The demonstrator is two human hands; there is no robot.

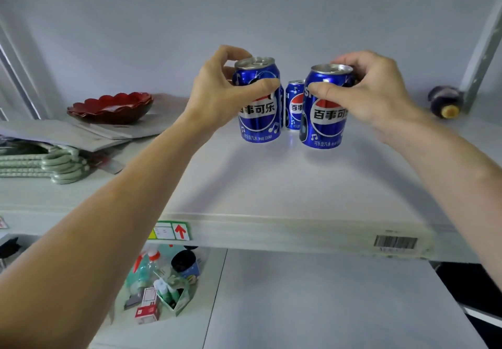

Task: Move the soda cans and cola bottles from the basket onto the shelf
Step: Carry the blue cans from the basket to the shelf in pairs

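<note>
Two blue soda cans stand upright on the white shelf (pixel 271 185). My left hand (pixel 217 93) grips the left can (pixel 259 120) near its top, thumb across the front. My right hand (pixel 372 93) grips the right can (pixel 324 126) the same way. A third blue can (pixel 294 107) stands further back between them, partly hidden. A dark cola bottle (pixel 445 101) lies on its side at the far right of the shelf, cap toward me. The basket is out of view.
A red scalloped bowl (pixel 111 107) sits at the left on flat grey boards (pixel 81 136), with green hangers (pixel 51 164) in front. The shelf's front edge (pixel 298 232) carries labels. Small boxes and bottles (pixel 160 283) lie on the lower level.
</note>
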